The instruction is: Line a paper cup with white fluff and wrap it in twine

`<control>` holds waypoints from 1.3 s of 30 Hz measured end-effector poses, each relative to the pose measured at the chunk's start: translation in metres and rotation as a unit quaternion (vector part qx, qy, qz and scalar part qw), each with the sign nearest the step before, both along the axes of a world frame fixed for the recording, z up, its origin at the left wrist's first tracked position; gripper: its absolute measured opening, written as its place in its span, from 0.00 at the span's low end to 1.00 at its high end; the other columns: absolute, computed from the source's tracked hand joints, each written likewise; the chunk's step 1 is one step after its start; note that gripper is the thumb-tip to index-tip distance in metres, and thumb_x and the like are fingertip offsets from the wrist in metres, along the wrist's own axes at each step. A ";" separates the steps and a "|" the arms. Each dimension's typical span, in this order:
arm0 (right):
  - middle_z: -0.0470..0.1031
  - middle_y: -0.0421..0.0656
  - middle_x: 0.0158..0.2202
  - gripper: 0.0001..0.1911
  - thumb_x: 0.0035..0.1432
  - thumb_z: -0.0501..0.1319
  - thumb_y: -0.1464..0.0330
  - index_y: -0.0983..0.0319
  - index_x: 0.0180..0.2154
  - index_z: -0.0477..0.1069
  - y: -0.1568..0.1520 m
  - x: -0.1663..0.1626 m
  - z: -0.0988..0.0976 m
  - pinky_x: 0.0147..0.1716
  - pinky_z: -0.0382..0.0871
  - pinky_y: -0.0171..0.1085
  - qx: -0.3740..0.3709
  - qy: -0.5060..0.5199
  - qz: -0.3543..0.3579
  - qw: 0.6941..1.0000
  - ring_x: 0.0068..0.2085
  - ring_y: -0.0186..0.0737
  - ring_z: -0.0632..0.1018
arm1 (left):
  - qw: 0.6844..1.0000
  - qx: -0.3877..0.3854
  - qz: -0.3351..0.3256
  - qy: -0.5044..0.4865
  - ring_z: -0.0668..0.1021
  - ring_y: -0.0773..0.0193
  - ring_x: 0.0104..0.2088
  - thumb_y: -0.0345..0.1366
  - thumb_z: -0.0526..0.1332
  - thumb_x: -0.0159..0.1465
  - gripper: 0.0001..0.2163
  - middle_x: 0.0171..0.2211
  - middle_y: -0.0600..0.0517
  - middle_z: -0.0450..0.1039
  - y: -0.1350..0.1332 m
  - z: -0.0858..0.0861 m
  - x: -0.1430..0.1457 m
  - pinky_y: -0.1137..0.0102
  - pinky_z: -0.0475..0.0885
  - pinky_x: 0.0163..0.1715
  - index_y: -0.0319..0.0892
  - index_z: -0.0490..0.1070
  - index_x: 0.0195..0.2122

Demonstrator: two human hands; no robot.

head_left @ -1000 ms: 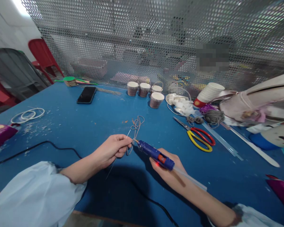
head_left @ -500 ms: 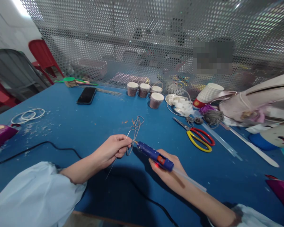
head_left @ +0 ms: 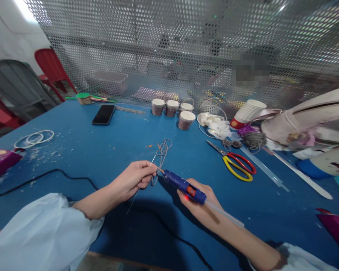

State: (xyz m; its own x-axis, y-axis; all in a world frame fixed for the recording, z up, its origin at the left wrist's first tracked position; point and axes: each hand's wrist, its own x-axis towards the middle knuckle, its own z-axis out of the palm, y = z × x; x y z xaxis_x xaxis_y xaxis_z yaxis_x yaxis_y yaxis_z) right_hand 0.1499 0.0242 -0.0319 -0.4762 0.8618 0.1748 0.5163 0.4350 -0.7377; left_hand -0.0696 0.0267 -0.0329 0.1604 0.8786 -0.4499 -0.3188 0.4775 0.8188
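My left hand is closed in a pinch on a thin metal wire together with a grey string that loops away over the blue table. A blue hot glue gun sits in my right hand, fingers wrapped round its grip. Its nozzle tip touches the wire and string just right of my left fingertips. A clear glue stick sticks out of the gun's back, and a red light glows on its body.
A black cord runs across the front of the table. Red and yellow scissors lie to the right. A phone, paper cups, a cup stack, white ribbon and grey yarn sit further back.
The glue gun has slid a little to the left, bringing its nozzle closer to my left fingertips. My left hand has stayed in place.
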 end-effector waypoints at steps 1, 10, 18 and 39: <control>0.65 0.35 0.22 0.08 0.58 0.57 0.67 0.60 0.26 0.65 0.000 0.000 0.000 0.24 0.61 0.30 0.001 0.000 0.003 1.000 0.22 0.30 0.66 | 1.000 -0.001 -0.002 0.000 0.52 0.81 0.13 0.35 0.64 0.57 0.09 0.15 0.60 0.56 0.000 0.000 0.000 0.77 0.40 0.14 0.37 0.67 0.25; 0.66 0.35 0.21 0.09 0.57 0.57 0.66 0.60 0.25 0.65 0.003 0.000 -0.002 0.24 0.62 0.30 0.008 0.001 -0.017 1.000 0.22 0.31 0.67 | 1.000 0.003 -0.006 0.001 0.52 0.80 0.13 0.36 0.64 0.57 0.10 0.13 0.61 0.54 0.000 -0.001 0.000 0.77 0.40 0.14 0.37 0.66 0.24; 0.67 0.36 0.21 0.08 0.57 0.57 0.66 0.60 0.26 0.66 -0.001 0.001 0.001 0.23 0.62 0.30 -0.003 -0.006 -0.015 1.000 0.22 0.31 0.67 | 1.000 0.005 -0.011 -0.004 0.52 0.80 0.13 0.36 0.64 0.58 0.10 0.15 0.61 0.55 0.000 -0.002 0.000 0.77 0.40 0.14 0.37 0.66 0.25; 0.67 0.36 0.21 0.07 0.57 0.56 0.68 0.60 0.26 0.66 0.001 0.000 0.001 0.24 0.63 0.30 0.025 0.004 -0.002 1.000 0.22 0.31 0.67 | 1.000 -0.001 -0.004 -0.020 0.53 0.80 0.14 0.35 0.64 0.57 0.08 0.17 0.59 0.58 0.000 -0.002 -0.001 0.78 0.41 0.13 0.37 0.66 0.26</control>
State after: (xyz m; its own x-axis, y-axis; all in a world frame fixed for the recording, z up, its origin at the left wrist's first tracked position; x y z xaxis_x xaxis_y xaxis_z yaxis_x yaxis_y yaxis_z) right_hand 0.1499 0.0249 -0.0309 -0.4711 0.8535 0.2225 0.5121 0.4700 -0.7189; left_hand -0.0702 0.0269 -0.0347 0.1852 0.8765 -0.4443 -0.3481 0.4813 0.8044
